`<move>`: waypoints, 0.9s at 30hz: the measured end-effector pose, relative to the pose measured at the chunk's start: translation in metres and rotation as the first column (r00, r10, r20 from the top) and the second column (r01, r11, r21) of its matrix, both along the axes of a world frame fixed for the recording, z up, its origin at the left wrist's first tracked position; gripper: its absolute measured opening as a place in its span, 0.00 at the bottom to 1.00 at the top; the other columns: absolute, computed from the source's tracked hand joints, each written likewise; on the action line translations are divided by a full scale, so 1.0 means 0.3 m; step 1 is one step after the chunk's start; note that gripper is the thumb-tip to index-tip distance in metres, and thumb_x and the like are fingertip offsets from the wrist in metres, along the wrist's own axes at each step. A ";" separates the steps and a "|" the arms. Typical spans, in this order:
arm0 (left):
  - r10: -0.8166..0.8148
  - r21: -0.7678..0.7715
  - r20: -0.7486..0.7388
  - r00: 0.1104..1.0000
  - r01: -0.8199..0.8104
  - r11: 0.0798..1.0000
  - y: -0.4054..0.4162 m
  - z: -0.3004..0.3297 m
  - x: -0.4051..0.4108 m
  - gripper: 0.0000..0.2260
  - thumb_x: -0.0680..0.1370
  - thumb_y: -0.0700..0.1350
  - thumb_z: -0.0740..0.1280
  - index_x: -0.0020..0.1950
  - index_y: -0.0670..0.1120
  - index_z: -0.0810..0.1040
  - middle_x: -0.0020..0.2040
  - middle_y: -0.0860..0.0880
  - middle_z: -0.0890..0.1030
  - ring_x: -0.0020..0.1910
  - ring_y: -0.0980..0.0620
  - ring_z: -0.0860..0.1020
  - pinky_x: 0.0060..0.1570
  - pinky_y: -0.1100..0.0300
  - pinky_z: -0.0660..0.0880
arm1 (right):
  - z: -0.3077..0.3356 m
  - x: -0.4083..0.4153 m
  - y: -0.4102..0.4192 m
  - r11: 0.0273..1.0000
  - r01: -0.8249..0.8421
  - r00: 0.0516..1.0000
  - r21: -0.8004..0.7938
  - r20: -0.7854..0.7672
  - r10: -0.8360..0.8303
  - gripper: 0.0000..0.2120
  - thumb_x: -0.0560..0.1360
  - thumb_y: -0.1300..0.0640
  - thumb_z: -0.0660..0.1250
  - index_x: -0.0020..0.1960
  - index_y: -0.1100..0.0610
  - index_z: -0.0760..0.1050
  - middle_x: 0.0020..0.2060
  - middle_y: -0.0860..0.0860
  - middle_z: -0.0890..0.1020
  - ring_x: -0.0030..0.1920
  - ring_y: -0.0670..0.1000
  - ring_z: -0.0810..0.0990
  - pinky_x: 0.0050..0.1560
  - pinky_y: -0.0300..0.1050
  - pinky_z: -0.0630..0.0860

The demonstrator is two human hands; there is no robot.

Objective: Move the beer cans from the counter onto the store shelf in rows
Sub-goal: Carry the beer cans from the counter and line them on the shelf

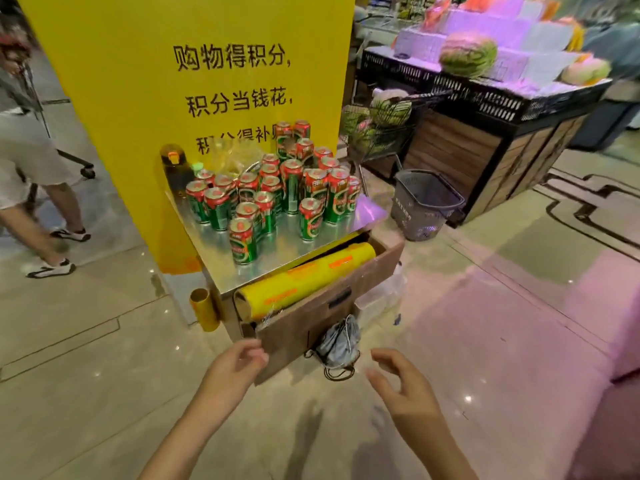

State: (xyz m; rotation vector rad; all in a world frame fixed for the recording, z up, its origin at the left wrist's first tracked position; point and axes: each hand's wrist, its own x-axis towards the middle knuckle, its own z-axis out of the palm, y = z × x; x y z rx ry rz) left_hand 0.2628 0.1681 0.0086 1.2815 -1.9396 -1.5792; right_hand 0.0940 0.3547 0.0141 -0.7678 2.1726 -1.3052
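Several green beer cans with red tops (273, 188) stand crowded on a small metal counter (273, 261) against a yellow pillar. One can (243, 241) stands alone nearest the counter's front edge. My left hand (235, 367) and my right hand (398, 381) hang in front of the counter, well below the cans, fingers loosely spread and holding nothing. No store shelf is in view.
Below the counter an open brown drawer (332, 306) holds a yellow roll of film (304, 275). A grey bag (337, 342) lies on the floor beside it. A grey shopping basket (424, 202) and a fruit stand (485, 98) are at right. A person (34, 174) walks at left.
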 end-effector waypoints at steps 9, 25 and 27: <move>-0.041 0.018 -0.094 0.995 0.043 0.999 -0.208 0.022 -0.584 0.09 0.75 0.42 0.68 0.52 0.52 0.75 0.48 0.54 0.78 0.45 0.58 0.78 0.44 0.70 0.71 | -0.068 -0.522 -0.246 0.992 -0.083 0.997 0.093 0.012 0.083 0.08 0.76 0.57 0.67 0.53 0.48 0.75 0.52 0.42 0.79 0.56 0.45 0.78 0.53 0.41 0.73; 0.309 -0.006 0.121 0.943 -0.310 0.951 -0.600 -0.082 -1.003 0.24 0.72 0.43 0.73 0.65 0.44 0.69 0.57 0.48 0.75 0.56 0.49 0.74 0.49 0.58 0.70 | -0.059 -1.107 -0.960 0.928 -0.365 0.930 0.068 0.076 0.360 0.23 0.73 0.57 0.71 0.65 0.55 0.68 0.58 0.47 0.74 0.62 0.47 0.72 0.60 0.40 0.67; 0.305 -0.023 0.110 0.946 -0.305 0.952 -0.643 -0.078 -1.049 0.30 0.71 0.43 0.73 0.69 0.42 0.65 0.62 0.46 0.73 0.61 0.48 0.71 0.54 0.58 0.68 | -0.051 -1.125 -1.046 0.941 -0.334 0.941 0.056 0.076 0.329 0.28 0.72 0.58 0.71 0.68 0.55 0.64 0.59 0.46 0.71 0.62 0.45 0.68 0.61 0.39 0.64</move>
